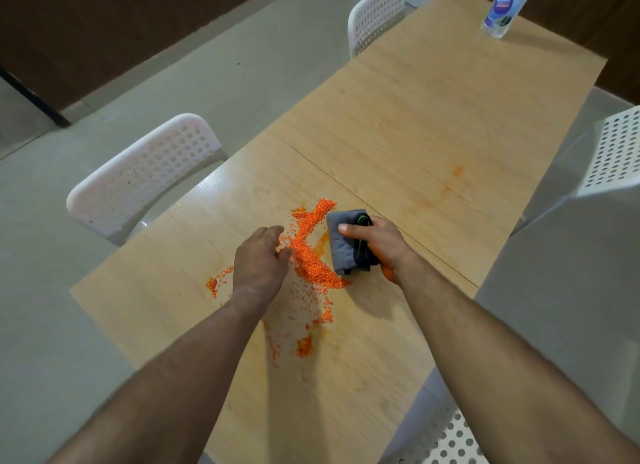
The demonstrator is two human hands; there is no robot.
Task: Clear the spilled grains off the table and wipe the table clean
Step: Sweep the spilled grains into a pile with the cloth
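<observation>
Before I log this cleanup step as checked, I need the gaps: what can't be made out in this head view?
- Grains and table beneath the left hand: hidden by the hand.
- Cloth folds under the right hand: covered by fingers.
- Bottle top: cut off by the upper edge; label print too small.
- Orange smears: wet or dry, unclear.

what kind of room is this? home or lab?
Likely a dining or canteen area, home or office unclear: a long wooden table with white perforated plastic chairs along its sides, tiled floor, and a water bottle at the far end. No lab gear visible.
</observation>
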